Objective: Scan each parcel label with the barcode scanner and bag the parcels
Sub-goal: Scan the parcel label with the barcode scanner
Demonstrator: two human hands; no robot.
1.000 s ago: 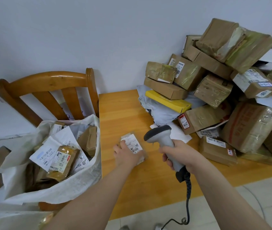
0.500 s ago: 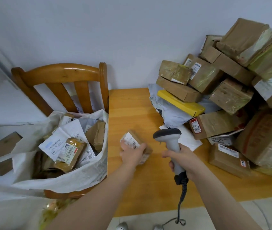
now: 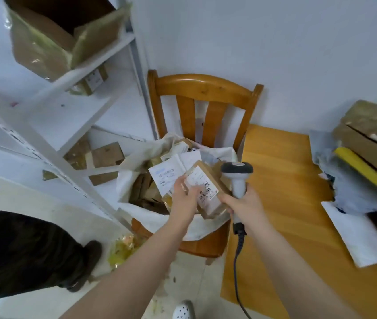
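Note:
My left hand [image 3: 184, 196] grips a small brown parcel [image 3: 212, 204] with a white barcode label, held over the open white bag [image 3: 134, 176] that rests on the wooden chair [image 3: 205, 88]. The bag holds several parcels and white labelled envelopes. My right hand [image 3: 243, 204] holds the grey barcode scanner [image 3: 237, 171] upright by its handle, right beside the parcel; its cable hangs down toward the floor. A fingertip of the right hand touches the parcel's lower edge.
The wooden table [image 3: 286, 180] lies to the right with a parcel pile [image 3: 371, 134], a yellow parcel [image 3: 366, 169] and white mailers [image 3: 355, 231]. White shelving [image 3: 44, 134] with cardboard boxes stands on the left. Another person's dark trouser leg and shoe [image 3: 33, 254] are at lower left.
My left hand has lifted the small parcel off the table and carried it left over the bag. My view has swung left; the right hand followed with the scanner.

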